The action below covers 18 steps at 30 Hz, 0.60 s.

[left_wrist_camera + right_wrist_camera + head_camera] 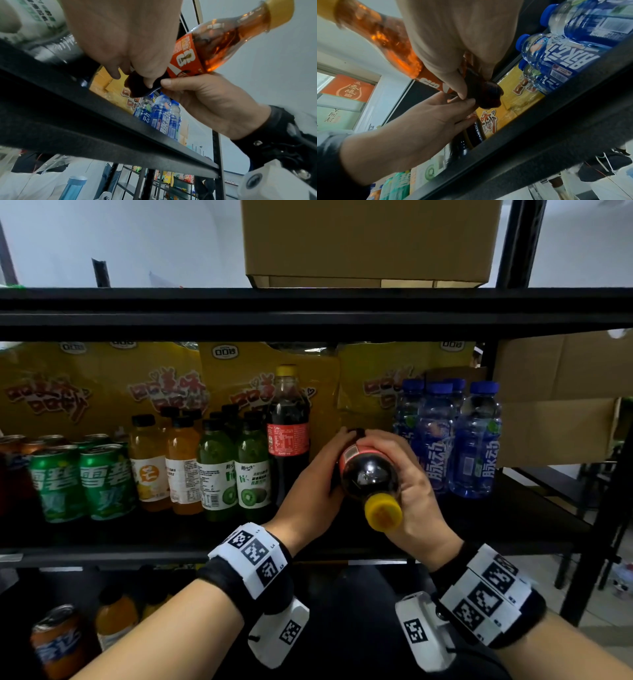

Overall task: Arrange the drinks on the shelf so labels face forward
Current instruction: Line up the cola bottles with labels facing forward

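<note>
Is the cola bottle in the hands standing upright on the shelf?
No, the cola bottle is tilted, yellow cap toward the camera, held above the shelf by the left hand and the right hand.

A cardboard box (368, 241) sits above; yellow snack bags (99, 385) line the back.

cola bottle (370, 474) label mostly hidden, fingers (390, 446)

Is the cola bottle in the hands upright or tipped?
Tipped: the cola bottle leans with its yellow cap toward the camera and its base toward the shelf.
</note>
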Motion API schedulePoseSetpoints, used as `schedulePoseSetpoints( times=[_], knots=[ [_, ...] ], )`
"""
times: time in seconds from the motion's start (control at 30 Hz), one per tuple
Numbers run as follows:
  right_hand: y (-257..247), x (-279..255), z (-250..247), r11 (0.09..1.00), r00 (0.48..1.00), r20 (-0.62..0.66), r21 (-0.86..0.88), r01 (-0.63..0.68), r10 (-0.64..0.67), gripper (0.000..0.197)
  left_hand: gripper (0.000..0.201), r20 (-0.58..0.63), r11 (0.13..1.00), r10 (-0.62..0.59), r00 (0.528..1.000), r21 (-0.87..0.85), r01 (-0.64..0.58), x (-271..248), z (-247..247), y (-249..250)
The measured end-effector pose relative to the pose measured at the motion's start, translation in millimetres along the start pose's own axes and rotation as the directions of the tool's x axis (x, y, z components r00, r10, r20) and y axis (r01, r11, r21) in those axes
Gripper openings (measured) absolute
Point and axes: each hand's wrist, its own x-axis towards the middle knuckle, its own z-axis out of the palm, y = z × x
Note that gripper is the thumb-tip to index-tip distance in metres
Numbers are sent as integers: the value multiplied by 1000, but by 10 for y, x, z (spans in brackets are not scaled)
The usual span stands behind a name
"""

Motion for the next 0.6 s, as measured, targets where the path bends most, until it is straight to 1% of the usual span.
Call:
schedulePoseSetpoints(
  times=[0.1, 0.17, 0.2, 0.27, 0.33, 0.4, 0.47, 0.5, 0.53, 0.6],
  knots=[
    [13, 25, -30, 995, 1000, 5, -104, -9, 10, 60, 86, 2, 1000, -19, 1000, 13, 19, 4, 9, 3],
    [78, 82, -33, 989, 999, -35, -142, -43, 39, 67, 85, -11, 999, -17, 1000, 30, 18, -11, 18, 22],
    [114, 126, -30, 988, 994, -71, -125, -94, 86, 70, 82, -41, 999, 0, 999, 35, 2, -21, 16, 58],
    [190, 257, -48, 976, 972, -127, -70, -208, 198, 74, 71, -156, 997, 78, 985, 42, -72, -28, -28, 161],
    [265, 432, -111, 953, 949, -143, -71, -293, 281, 75, 61, -296, 978, 206, 933, 105, -182, 4, -136, 260],
    [305, 612, -183, 920, 922, -103, -82, -383, 374, 77, 49, -394, 950, 301, 868, 206, -235, 74, -302, 347],
    [330, 754, -218, 870, 876, -37, -96, -483, 482, 71, 41, -452, 934, 331, 829, 284, -218, 170, -509, 395],
    [348, 809, -220, 845, 852, -7, -116, -521, 524, 65, 38, -473, 932, 319, 821, 312, -183, 219, -620, 404],
    [367, 855, -213, 828, 835, 16, -141, -543, 551, 58, 35, -488, 937, 284, 825, 323, -131, 269, -735, 402],
    [426, 938, -184, 808, 817, 41, -189, -559, 575, 50, 30, -501, 961, 149, 852, 278, -5, 385, -955, 385]
  ],
)
